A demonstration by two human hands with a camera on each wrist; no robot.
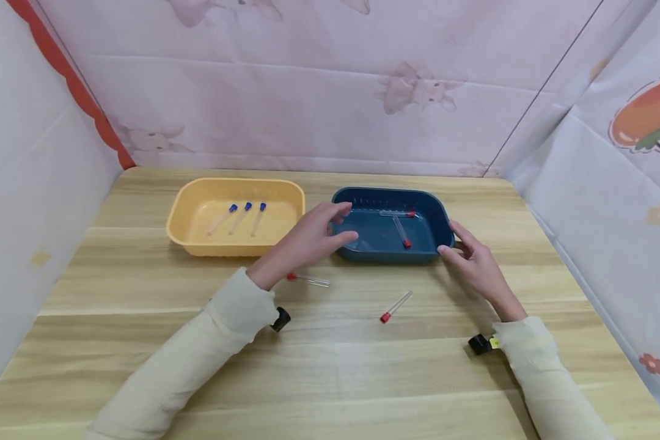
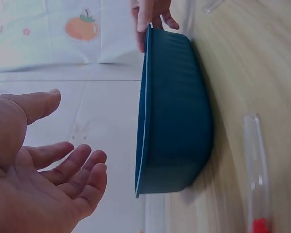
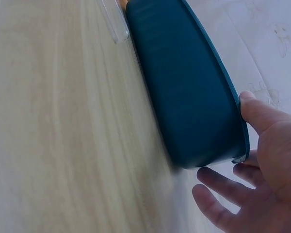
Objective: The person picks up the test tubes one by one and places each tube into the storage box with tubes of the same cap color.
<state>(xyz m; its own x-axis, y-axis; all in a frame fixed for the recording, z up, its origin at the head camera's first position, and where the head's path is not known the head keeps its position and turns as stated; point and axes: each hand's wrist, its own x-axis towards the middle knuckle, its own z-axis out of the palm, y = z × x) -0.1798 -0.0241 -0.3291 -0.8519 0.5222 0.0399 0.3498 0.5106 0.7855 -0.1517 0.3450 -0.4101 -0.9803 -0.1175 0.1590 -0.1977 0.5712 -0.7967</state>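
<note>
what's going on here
A person's right hand grips the right end of a dark blue bin, while the left hand hovers open by its left end. The bin holds two red-capped test tubes; the yellow bin holds three blue-capped test tubes. Two more red-capped test tubes lie on the table.
</note>
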